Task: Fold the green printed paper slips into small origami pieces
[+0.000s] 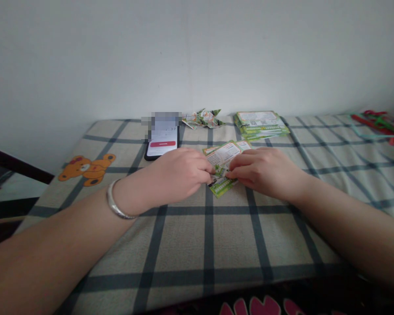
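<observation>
My left hand (pixel 184 173), with a silver bangle (pixel 113 203) on the wrist, has its fingers closed on one end of a small folded paper card (pixel 219 172). The opposite end is pinched by my right hand (pixel 264 171); its fingertips are partly hidden. Beneath the folded piece lie a few green and white printed cards (pixel 225 153), fanned on the cloth. Behind my right hand rests a stack of similar cards (pixel 259 122). Several pointed, folded paper pieces (pixel 203 119) sit by the wall.
A phone (pixel 162 146) with a lit screen lies beyond my left hand. The checked tablecloth (pixel 180 245) covers the table up to the white wall (pixel 197 52). A bear picture (pixel 87 169) is on the left, and tangled coloured strips (pixel 381 127) lie far right.
</observation>
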The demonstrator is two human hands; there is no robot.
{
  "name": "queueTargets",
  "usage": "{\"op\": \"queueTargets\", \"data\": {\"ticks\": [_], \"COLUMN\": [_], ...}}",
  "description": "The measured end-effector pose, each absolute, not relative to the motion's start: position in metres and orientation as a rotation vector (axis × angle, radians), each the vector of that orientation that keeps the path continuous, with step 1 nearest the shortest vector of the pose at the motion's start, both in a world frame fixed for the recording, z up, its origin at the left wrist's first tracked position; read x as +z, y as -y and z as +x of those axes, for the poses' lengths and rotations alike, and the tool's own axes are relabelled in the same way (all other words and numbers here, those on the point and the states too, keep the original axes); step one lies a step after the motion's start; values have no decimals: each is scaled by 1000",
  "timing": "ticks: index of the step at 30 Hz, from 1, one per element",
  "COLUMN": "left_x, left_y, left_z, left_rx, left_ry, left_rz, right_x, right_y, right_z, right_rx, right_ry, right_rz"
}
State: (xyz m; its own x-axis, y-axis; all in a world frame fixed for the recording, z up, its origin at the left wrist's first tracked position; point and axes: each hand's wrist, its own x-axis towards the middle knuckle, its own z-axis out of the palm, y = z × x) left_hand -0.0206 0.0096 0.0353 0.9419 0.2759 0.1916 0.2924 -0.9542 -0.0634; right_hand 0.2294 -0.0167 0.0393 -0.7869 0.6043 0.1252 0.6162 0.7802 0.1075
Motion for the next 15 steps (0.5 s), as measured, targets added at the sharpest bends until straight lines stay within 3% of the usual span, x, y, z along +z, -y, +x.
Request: {"op": "queueTargets", "data": {"ticks": [15], "left_x": [41], "left_y": [-9], "left_z": [-21], "left_rx": [-263], "left_ry": [396], "left_rz": [-3004], "right_x": [42], "right_y": [14], "right_z": [237], "right_rx": [-138], "right_ry": [2870], "right_rz": [-929]}}
